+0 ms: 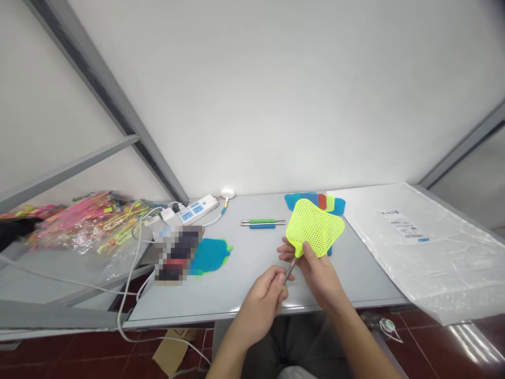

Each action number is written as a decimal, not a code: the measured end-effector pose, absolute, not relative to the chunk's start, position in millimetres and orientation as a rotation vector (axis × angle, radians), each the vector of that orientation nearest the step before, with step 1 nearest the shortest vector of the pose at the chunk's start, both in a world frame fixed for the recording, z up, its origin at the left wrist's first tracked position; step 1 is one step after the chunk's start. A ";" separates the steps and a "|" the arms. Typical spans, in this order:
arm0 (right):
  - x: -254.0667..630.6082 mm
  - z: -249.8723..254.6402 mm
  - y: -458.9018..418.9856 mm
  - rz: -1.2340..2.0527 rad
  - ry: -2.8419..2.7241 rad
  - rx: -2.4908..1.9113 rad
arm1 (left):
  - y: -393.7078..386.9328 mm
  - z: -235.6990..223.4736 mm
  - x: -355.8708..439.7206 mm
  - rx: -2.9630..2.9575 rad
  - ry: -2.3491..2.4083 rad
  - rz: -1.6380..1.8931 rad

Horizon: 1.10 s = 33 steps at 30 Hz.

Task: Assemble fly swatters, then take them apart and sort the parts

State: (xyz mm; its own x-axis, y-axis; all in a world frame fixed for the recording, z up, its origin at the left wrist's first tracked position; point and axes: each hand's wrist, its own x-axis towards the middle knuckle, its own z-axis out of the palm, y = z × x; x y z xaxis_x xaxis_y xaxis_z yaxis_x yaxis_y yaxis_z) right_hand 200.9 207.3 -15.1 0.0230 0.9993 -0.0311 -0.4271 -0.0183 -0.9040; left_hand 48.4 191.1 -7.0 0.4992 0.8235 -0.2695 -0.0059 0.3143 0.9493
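A yellow-green fly swatter (313,226) with a perforated head is held over the table's front part, its head tilted up and to the right. My left hand (262,300) is closed around its thin metal handle (291,267). At the neck and lower edge of the head, my right hand (319,276) grips it, thumb on the near face and fingers behind. Beyond the hands lie handle rods with a green grip (262,221) and a blue grip (262,227). Left of them rest stacked blue swatter heads (213,255), with green edges showing beneath.
More swatter heads in blue, red and yellow (300,199) lie by the wall. A white plastic package (379,252) covers the table's right end. At left are a power strip (199,209), a blurred-out object (179,255), cables and bagged colourful items (87,223).
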 end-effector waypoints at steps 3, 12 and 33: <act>194.2 -6.8 208.4 1.484 -0.770 -0.884 | 182.6 -11.8 60.3 1.095 0.917 0.657; 187.7 0.9 194.1 1.502 -0.626 -0.827 | 168.2 -13.7 78.2 1.068 0.921 0.721; 246.7 -13.3 203.2 0.931 -0.453 -0.994 | 182.0 -0.4 49.1 1.803 1.313 0.323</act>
State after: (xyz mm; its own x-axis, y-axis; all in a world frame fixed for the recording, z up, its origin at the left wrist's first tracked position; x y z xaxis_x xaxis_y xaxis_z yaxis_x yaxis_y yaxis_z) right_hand 246.7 203.2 -13.3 0.5498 0.8318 -0.0762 -0.4539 0.2209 -0.8632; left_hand 49.1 182.0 -0.4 0.4131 0.8713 -0.2648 0.6492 -0.0778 0.7566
